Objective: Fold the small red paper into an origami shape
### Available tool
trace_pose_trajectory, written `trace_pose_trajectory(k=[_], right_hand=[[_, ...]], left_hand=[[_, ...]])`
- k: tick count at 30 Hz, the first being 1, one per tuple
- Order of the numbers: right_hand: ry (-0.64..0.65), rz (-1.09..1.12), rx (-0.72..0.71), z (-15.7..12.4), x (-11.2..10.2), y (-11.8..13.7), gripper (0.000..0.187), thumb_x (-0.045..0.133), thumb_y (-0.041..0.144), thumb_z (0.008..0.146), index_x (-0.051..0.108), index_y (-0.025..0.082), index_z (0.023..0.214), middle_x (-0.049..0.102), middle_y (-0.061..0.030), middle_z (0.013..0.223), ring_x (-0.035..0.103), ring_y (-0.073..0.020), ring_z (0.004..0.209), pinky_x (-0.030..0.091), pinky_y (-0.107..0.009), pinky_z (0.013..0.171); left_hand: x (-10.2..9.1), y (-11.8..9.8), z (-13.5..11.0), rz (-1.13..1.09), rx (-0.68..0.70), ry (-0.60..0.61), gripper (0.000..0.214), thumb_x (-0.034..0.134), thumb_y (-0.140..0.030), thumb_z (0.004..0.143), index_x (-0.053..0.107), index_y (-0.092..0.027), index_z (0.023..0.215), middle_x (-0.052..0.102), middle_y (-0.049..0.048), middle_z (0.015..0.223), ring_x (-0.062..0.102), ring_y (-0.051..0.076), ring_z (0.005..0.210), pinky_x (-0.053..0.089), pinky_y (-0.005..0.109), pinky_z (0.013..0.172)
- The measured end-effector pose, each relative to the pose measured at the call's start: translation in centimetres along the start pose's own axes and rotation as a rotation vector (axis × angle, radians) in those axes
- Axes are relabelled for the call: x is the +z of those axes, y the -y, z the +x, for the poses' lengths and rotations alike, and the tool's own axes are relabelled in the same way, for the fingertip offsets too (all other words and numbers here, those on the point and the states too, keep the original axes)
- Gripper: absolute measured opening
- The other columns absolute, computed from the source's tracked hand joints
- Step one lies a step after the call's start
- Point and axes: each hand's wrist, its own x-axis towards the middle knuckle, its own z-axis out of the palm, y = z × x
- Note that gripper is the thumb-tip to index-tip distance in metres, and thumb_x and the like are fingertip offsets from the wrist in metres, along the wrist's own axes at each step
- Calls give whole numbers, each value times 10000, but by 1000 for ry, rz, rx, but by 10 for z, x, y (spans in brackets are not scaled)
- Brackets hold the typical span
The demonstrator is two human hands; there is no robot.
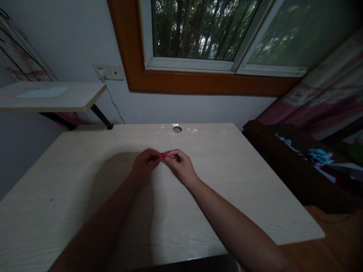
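Both forearms extend forward over the pale wood-grain laminate worktop, wrists angled inward so the hands meet near its centre. The left hand and right hand each have fingertips pinched together on a small red object, held between them just above the surface; its shape and material cannot be made out. A round cable hole lies beyond, near the worktop's far edge.
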Motion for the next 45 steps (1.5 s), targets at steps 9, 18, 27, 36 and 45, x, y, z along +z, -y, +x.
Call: trace_pose_trajectory(k=[9,18,27,36,45], right_hand=[[10,29,24,0,0,0,266,834,365,707,666,194,822,668,14,732,576,-115,657,459,-267,659],[21,-8,2,1,-1,-3,283,819,406,715,667,200,834,680,7,742,586,-123,651,478,-268,652],[6,15,2,1,0,-2,248,816,360,724,671,200,845,666,20,722,569,-112,629,459,-255,632],[-7,63,-33,3,0,-4,329,838,340,692,659,216,939,687,-4,844,615,-128,732,522,-287,736],[10,58,-31,3,-1,-7,317,826,337,712,664,215,955,672,4,820,605,-126,728,520,-282,725]], left_hand=[[0,-10,-1,-92,-69,38,181,675,-330,884,678,-194,1005,700,60,933,675,178,853,548,308,803],[0,-12,0,-31,-104,31,186,697,-360,866,669,-187,929,703,35,841,669,164,783,537,285,745],[2,-4,-1,-54,-164,25,227,755,-358,806,651,-191,919,702,25,847,665,160,788,535,286,754],[3,-4,1,-59,-179,-45,257,781,-368,768,638,-197,895,703,16,817,677,165,771,548,295,746],[2,-2,0,-32,-145,-8,211,754,-344,792,647,-196,897,699,22,833,669,166,776,549,295,750]])
